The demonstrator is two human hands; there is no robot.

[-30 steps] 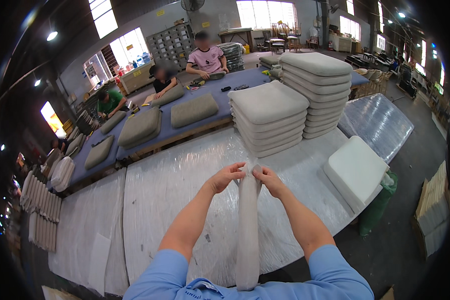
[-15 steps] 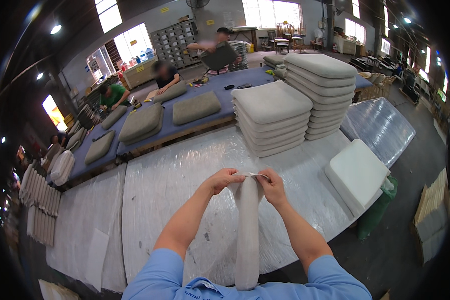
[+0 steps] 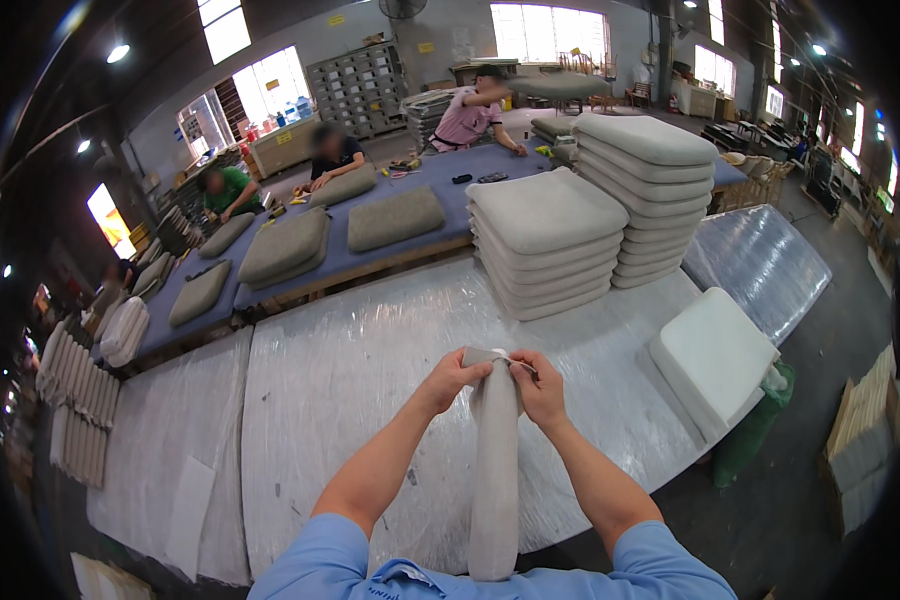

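A light grey upholstered seat cushion [image 3: 496,470] stands on edge between my forearms, its near end against my body. At its far end, my left hand [image 3: 454,379] pinches a loose flap of the grey cover. My right hand [image 3: 537,385] is closed on the other side of the same end, fingertips gripping a thin pale strip of the cover. A little white padding shows between the two hands. Beyond them rises a stack of light grey cushions [image 3: 545,240], with a taller cushion stack [image 3: 650,190] behind it to the right.
Plastic film wraps the worktable [image 3: 360,340]. White foam pads [image 3: 715,345] lie at its right edge, above a green bag [image 3: 755,430]. Across from me, a blue-topped table [image 3: 340,240] bears darker cushions and tools. Several people work there; one in pink [image 3: 470,115] lifts a cushion [image 3: 560,87].
My hands have shifted slightly at the cushion's end, and the left now shows a wider cover flap. Across the table, the person in pink has swung a cushion to the right.
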